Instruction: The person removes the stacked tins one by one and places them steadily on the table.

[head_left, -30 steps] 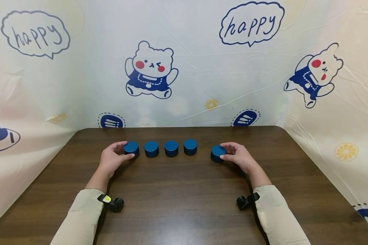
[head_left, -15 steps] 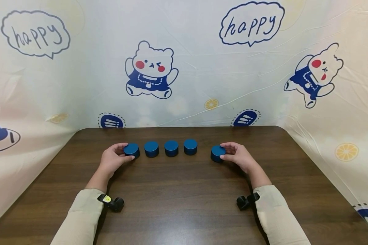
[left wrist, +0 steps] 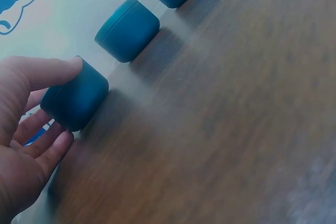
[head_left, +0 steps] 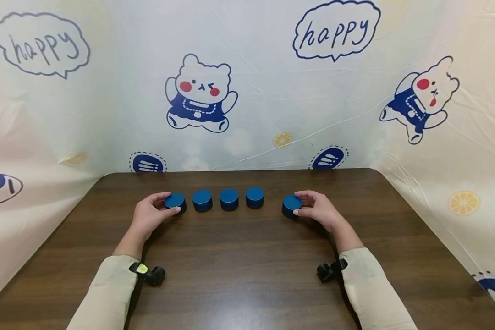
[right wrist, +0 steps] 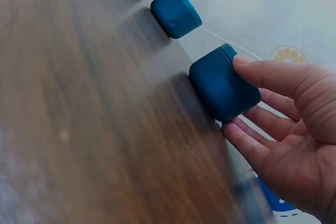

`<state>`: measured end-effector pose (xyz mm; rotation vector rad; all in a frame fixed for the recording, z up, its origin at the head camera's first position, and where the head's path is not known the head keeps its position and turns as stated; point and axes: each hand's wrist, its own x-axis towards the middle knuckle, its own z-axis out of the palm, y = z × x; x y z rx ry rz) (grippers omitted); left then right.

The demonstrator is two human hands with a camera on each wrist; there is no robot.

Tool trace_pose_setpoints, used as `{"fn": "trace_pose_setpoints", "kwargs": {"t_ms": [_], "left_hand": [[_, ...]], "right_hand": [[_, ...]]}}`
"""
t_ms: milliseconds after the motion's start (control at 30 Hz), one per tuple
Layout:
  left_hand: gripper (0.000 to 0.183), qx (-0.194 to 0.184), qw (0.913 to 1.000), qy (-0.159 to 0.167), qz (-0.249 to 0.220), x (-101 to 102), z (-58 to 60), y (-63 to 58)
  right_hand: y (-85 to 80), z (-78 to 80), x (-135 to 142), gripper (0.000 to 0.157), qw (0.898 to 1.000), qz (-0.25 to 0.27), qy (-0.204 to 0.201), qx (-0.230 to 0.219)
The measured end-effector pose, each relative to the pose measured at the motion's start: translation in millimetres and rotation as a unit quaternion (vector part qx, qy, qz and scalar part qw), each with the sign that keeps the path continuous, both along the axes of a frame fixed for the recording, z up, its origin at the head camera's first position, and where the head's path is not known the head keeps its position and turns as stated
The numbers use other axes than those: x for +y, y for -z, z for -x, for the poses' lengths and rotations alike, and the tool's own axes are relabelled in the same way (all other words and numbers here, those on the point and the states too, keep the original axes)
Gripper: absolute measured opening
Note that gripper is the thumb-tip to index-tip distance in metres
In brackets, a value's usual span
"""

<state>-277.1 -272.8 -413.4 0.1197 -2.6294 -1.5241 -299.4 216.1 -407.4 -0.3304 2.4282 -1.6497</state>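
In the head view, several round blue lidded tins stand in a row near the back of the table. My left hand grips the leftmost tin by its side, thumb at the front and fingers behind. In the left wrist view, the thumb presses near the lid of this tin. My right hand holds the rightmost tin in the same way. The right wrist view shows the thumb at the lid seam of that tin. Between the two hands stand a second tin, a third and another.
The dark wooden table has rounded back corners. A printed cloth with bears and lettering hangs behind and along both sides. A wider gap separates the rightmost tin from its neighbour. Each sleeve carries a small black wrist camera.
The head view has shifted slightly, moving everything a little to the left. The left-hand tin has come very slightly nearer. Both grips look unchanged.
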Motion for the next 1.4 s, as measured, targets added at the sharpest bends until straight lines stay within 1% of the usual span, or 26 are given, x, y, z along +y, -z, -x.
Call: {"fn": "trace_pose_setpoints", "kwargs": {"t_ms": [233, 467, 700, 900, 1400], "left_hand": [[0.074, -0.007, 1.0, -0.003, 0.001, -0.4, -1.3, -1.4], [0.073, -0.005, 1.0, -0.002, 0.006, -0.5, 0.4, -0.6], [0.074, -0.008, 1.0, -0.004, 0.003, 0.7, 0.0, -1.4], [0.073, -0.008, 1.0, -0.004, 0.0, 0.5, -0.9, -2.0], [0.074, -0.017, 0.9998, -0.003, -0.001, 1.0, 0.4, -1.6]], "right_hand": [[-4.7, 0.5, -1.4, 0.057, 1.0, -0.021, -0.002, -0.001], [-6.0, 0.5, -1.7, 0.061, 0.999, -0.036, -0.004, 0.003], [-5.6, 4.0, -5.3, 0.059, 0.998, -0.064, -0.002, 0.018], [-7.8, 6.3, -7.7, 0.058, 0.997, -0.077, 0.001, 0.026], [-12.0, 18.5, -16.3, 0.058, 0.997, -0.077, 0.003, 0.027]]}}
